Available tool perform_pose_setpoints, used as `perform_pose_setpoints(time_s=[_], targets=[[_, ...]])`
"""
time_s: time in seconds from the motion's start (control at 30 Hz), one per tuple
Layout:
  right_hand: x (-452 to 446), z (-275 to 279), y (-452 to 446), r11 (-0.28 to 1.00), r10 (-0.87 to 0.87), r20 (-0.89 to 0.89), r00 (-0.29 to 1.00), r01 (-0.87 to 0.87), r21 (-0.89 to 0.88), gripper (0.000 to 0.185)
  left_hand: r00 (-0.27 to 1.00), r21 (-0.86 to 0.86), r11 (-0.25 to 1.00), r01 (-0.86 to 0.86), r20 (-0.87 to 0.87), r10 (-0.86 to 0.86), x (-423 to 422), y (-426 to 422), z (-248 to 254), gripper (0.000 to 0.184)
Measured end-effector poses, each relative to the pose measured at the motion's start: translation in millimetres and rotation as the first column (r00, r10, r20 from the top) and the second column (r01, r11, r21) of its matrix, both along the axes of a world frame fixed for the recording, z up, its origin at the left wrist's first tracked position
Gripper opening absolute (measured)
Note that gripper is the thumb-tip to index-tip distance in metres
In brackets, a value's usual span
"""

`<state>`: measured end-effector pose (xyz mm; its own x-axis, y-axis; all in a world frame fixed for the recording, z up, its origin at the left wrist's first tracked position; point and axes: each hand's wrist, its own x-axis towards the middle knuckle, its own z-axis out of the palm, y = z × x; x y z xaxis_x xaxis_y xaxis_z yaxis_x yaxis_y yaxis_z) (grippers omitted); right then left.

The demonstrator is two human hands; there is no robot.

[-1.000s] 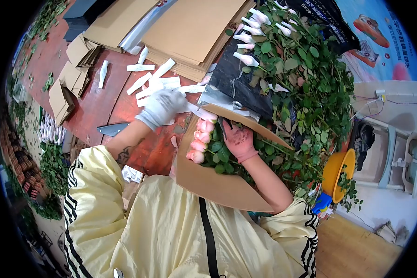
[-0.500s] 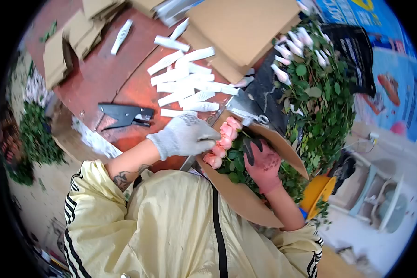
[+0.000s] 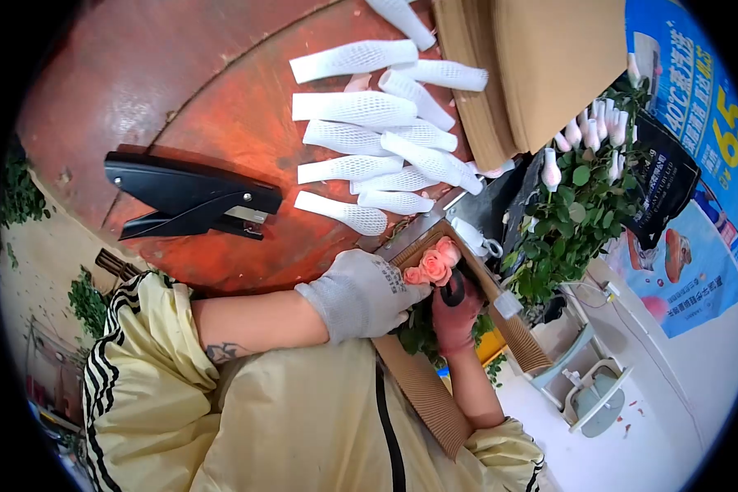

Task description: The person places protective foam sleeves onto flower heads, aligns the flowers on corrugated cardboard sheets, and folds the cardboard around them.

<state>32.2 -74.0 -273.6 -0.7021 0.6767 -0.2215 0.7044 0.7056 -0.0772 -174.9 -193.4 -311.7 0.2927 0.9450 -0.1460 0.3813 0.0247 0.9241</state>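
Observation:
Pink roses (image 3: pixel 431 263) lie with their leafy stems (image 3: pixel 418 332) inside a bent sheet of corrugated cardboard (image 3: pixel 425 385). My left hand (image 3: pixel 361 297), in a grey-white glove, is beside the blooms, its fingertips curled at their left edge; what they grip is hidden. Against the stems just below the flowers, my right hand (image 3: pixel 457 312) in a red glove with dark fingertips is closed around them. White mesh sleeves (image 3: pixel 357 108) are heaped on the red table (image 3: pixel 221 107). A black stapler (image 3: pixel 193 195) rests left of them.
Stacked brown cardboard (image 3: pixel 541 66) stands at the top. Leafy stems with white-sleeved heads (image 3: pixel 596 127) lie at the right, near a black bag (image 3: pixel 662 176). A metal clamp-like fitting (image 3: pixel 476 238) is beside the table edge. A chair (image 3: pixel 596 402) is at the lower right.
The view has shifted closer to the table and stapler. My left hand has moved from the mesh sleeves to the roses. My right hand stays at the stems.

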Motion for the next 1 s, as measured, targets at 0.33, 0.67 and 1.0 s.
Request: perform_pose_setpoints(time_s=[0.33, 0.67, 1.0], targets=[[-5, 3, 2, 0.998, -0.034, 0.064, 0.997, 0.037, -0.045, 0.024, 0.998, -0.001, 0.999, -0.052, 0.024, 0.052, 5, 1, -7, 0.039], [-4, 6, 1, 0.990, -0.082, -0.035, 0.996, 0.078, -0.117, 0.029, 0.993, 0.057, 0.992, -0.110, -0.042, 0.113, 7, 0, -3, 0.038], [-14, 13, 0, 0.972, 0.208, 0.016, 0.978, -0.209, 0.104, 0.021, 0.972, -0.079, 0.996, 0.045, -0.227, -0.062, 1, 14, 25, 0.037]])
